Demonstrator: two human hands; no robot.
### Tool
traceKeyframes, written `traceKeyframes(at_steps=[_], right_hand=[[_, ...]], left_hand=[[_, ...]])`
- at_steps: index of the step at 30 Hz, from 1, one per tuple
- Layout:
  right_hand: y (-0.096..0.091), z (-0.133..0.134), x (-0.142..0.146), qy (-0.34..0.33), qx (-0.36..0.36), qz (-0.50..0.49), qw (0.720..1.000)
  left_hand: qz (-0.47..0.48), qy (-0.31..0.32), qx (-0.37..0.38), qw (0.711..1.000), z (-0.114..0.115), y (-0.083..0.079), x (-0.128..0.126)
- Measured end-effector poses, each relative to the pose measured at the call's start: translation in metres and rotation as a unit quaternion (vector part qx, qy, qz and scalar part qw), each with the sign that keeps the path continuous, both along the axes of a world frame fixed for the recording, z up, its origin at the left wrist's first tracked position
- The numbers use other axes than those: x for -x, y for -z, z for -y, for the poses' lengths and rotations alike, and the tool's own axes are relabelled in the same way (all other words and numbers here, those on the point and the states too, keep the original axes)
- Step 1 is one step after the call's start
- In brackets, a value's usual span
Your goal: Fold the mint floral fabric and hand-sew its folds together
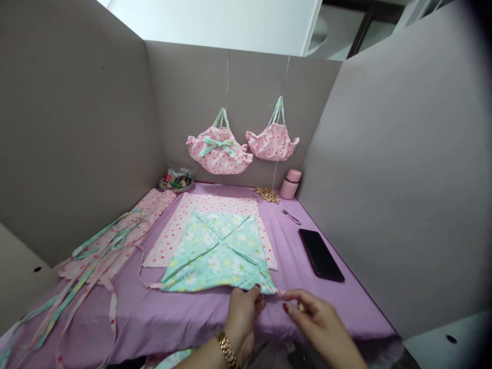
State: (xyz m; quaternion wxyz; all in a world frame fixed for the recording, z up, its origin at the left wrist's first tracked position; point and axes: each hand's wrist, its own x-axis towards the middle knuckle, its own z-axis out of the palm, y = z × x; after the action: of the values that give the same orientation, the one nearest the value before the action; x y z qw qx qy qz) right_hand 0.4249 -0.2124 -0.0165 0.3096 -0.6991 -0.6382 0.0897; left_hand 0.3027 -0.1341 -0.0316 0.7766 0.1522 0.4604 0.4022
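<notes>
A teal floral fabric square [215, 256], with diagonal seams or creases meeting near its middle, lies on a larger pink dotted cloth [169, 241]. My left hand [244, 312], wearing a gold watch, pinches the square's near edge close to its right corner. At that corner a bit of pink dotted strap [280, 292] sticks out towards my right hand [313, 315]. The right fingers are curled, index and thumb close beside the strap end; anything tiny between them is too small to make out. Another pink strap [154, 285] extends from the near left corner.
Purple cloth [295, 261] covers the table between grey partitions. On the right lie a phone [321, 254], thread snips [291, 217] and a pink flask [291, 184], near small beige pieces [267, 194]. Left are straps [115, 241] and a sewing basket [177, 182]. Two dotted bags [221, 151] hang behind.
</notes>
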Motion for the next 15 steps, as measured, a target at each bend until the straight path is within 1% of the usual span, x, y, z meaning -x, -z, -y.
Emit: traceKeyframes(at_steps=[1,2,4,6,8,10,12,15], right_hand=[[0.004,-0.006,0.007,-0.005,0.027,-0.043,0.999],[0.009,-0.012,0.013,-0.002,0.047,-0.065,0.997],[0.021,-0.02,0.022,0.013,0.067,-0.052,0.996],[0.03,-0.022,0.026,0.013,0.071,-0.041,0.997],[0.032,-0.021,0.025,0.003,0.053,-0.077,0.996],[0.026,-0.017,0.02,-0.002,0.029,-0.146,0.989],[0.014,-0.01,0.014,-0.003,0.015,-0.225,0.974],[-0.006,0.012,-0.002,-0.005,0.004,-0.314,0.95]], left_hand=[[0.004,0.003,-0.004,1.0,0.0,0.0,0.0],[0.009,0.005,-0.009,1.0,0.0,0.0,0.0],[0.02,0.008,-0.024,0.999,0.0,0.0,0.0],[0.027,0.011,-0.033,0.999,0.0,0.0,0.0],[0.026,0.014,-0.029,0.999,-0.001,0.001,0.0],[0.017,0.013,-0.016,1.0,-0.001,0.003,0.0],[0.008,0.009,-0.006,1.0,-0.001,0.005,0.0],[0.001,0.003,0.001,1.0,-0.001,0.005,0.0]])
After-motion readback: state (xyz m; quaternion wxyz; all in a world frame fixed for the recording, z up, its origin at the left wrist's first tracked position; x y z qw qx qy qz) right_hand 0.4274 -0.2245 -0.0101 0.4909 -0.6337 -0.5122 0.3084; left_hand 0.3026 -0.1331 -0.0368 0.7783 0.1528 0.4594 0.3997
